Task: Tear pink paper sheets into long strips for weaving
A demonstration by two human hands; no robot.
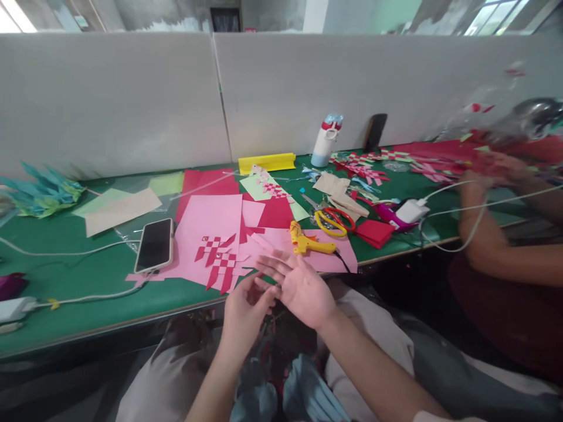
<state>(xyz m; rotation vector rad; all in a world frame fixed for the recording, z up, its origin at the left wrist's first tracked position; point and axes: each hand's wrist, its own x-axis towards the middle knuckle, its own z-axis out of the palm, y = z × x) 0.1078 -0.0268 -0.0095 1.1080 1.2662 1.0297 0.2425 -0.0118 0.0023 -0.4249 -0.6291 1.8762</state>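
My right hand (299, 285) is held palm up with its fingers spread, just in front of the table's near edge. The fingertips of my left hand (246, 309) are pinched against the right palm; whatever they hold, if anything, is too small to see. Just beyond both hands lie a woven red-and-pink paper piece (220, 258) on a pink sheet (206, 225) and a yellow glue gun (308, 241).
The green table (97, 275) carries a phone (153, 245), yellow and red scissors (336, 221), red and pink paper, a white bottle (325, 140), a yellow tray (266, 162), chargers and cables. Another person's arms (488, 234) work at the right. White partitions stand behind.
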